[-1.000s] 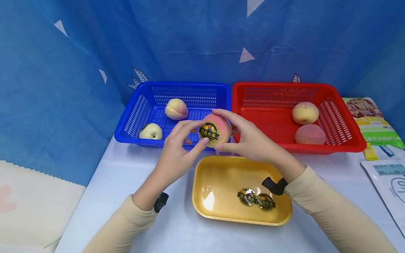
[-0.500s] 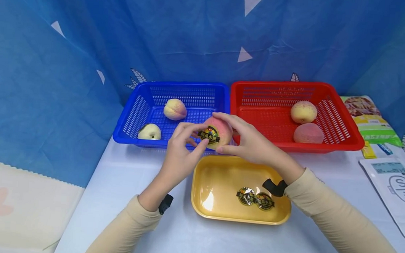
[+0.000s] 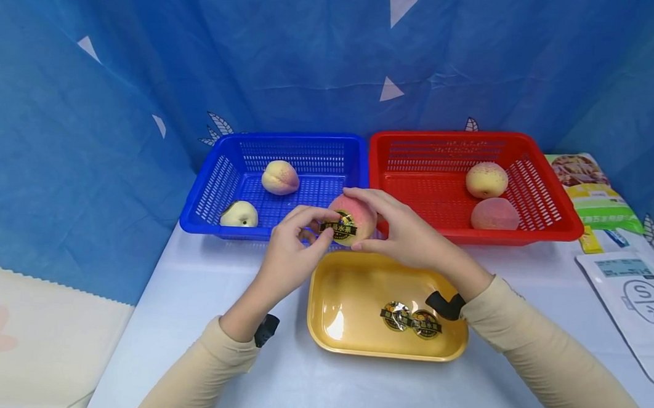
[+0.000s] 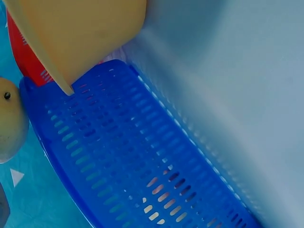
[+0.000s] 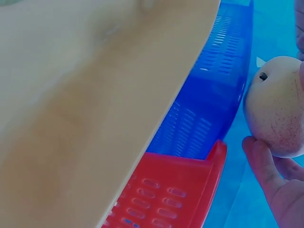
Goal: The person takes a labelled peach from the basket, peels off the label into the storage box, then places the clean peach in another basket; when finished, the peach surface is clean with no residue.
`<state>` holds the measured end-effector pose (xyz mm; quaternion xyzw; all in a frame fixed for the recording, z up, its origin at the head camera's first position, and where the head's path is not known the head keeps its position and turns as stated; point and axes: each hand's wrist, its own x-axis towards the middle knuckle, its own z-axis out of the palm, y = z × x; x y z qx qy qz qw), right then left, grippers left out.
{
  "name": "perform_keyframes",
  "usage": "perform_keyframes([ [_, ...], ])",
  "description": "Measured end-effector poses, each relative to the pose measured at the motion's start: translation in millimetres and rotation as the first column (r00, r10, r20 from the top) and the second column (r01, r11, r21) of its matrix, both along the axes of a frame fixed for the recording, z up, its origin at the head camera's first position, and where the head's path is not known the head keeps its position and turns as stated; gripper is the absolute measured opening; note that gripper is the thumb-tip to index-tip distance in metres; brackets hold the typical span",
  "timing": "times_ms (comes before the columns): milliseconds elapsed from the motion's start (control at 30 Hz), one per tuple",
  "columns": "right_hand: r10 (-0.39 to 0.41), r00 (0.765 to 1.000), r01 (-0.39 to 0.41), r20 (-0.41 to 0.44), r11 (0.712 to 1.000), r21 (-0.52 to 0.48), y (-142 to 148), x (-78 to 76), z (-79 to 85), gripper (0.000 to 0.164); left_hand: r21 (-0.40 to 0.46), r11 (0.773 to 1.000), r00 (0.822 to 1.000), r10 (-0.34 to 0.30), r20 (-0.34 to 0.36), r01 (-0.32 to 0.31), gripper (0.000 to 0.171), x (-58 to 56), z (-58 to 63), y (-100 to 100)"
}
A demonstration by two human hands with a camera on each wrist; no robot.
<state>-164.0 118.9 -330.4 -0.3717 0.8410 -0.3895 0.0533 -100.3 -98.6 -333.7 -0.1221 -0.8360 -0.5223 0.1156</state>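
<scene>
My right hand (image 3: pixel 409 233) grips a pink and yellow peach (image 3: pixel 362 217) over the front of the blue basket, fingers above and thumb below. On the peach's left side is a round black-and-gold sticker (image 3: pixel 346 228). The thumb and index finger of my left hand (image 3: pixel 291 254) pinch this sticker near its left edge, which stands out a little past the fruit. In the right wrist view, fingertips touch the underside of the pale peach (image 5: pixel 275 109). The left wrist view catches only part of the peach (image 4: pixel 10 121).
Behind the hands, a blue basket (image 3: pixel 190 221) holds two fruits, and a red basket (image 3: pixel 575 232) beside it holds two peaches. A gold tray (image 3: pixel 347 347) with two stickers (image 3: pixel 395 316) lies in front. Packets (image 3: pixel 604 203) and a white pouch (image 3: pixel 627 306) are at right.
Both hands and the peach have shifted slightly towards me. The left index finger has come down onto the sticker, and the fruit has turned a little so its sticker juts out left.
</scene>
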Motion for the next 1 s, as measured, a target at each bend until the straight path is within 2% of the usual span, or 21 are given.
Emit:
perform_keyframes([
  [200,-0.027,1.0,0.027,-0.013,1.0,0.0,4.9,0.2,-3.0,0.086,0.05,0.998,0.999,-0.032,-0.029,0.034,0.023,3.4,-1.6,5.2],
  [300,-0.046,0.999,0.046,-0.023,0.999,-0.011,9.4,-1.0,-4.0,0.087,0.109,0.991,0.996,-0.077,-0.048,0.081,0.023,9.1,-2.3,9.6],
  [400,-0.071,0.997,0.071,-0.024,0.997,-0.027,16.0,-1.7,-4.2,0.087,0.143,0.98,0.991,-0.132,-0.031,0.135,0.024,16.1,-6.3,14.3],
  [467,-0.093,0.995,0.092,-0.023,0.995,-0.035,21.4,-2.3,-4.1,0.087,0.133,0.977,0.986,-0.165,-0.003,0.164,0.024,20.0,-11.0,17.4],
  [600,-0.132,0.991,0.13,-0.025,0.989,-0.07,32.6,-4.2,-4.6,0.087,0.067,0.974,0.971,-0.221,0.092,0.215,0.025,23.1,-25.6,25.8],
  [733,-0.168,0.985,0.164,-0.037,0.982,-0.098,43.6,-6.3,-7.0,0.086,-0.055,0.961,0.942,-0.254,0.22,0.272,0.025,25.3,-40.9,39.2],
  [833,-0.192,0.981,0.188,-0.031,0.977,-0.097,50.1,-7.1,-9.2,0.085,-0.167,0.93,0.922,-0.276,0.273,0.328,0.023,28.0,-51.5,49.9],
  [1000,-0.216,0.976,0.215,0.0,0.972,-0.09,57.2,-6.7,-11.6,0.084,-0.298,0.858,0.891,-0.323,0.318,0.418,0.022,27.9,-63.4,62.3],
])
